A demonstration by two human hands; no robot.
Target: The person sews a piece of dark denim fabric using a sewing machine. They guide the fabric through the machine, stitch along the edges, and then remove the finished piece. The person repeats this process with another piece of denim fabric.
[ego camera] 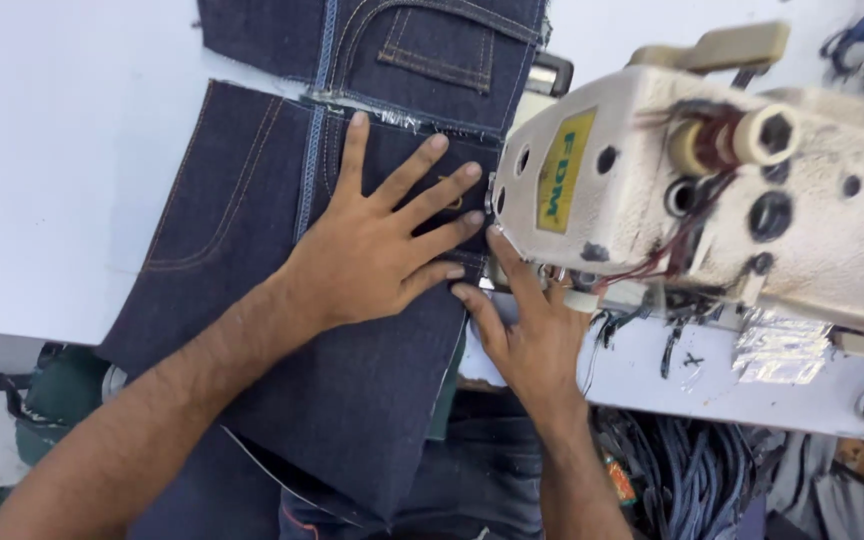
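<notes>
A dark blue denim panel (252, 220) with orange stitching lies across the white table (52, 150) and hangs over its near edge. My left hand (382, 240) presses flat on the denim, fingers spread toward the sewing machine head. My right hand (527, 320) rests at the cloth's right edge, fingers reaching under the cream sewing machine (732, 190); the needle area is hidden behind the machine head. A second denim piece (412, 40) with a pocket lies beyond, joined along a seam.
The machine has a yellow label (562, 170) and a thread spool pin with dark red thread (722, 140). A heap of blue cloth strips (702, 480) lies below the table at the right. Dark objects sit under the table at the left.
</notes>
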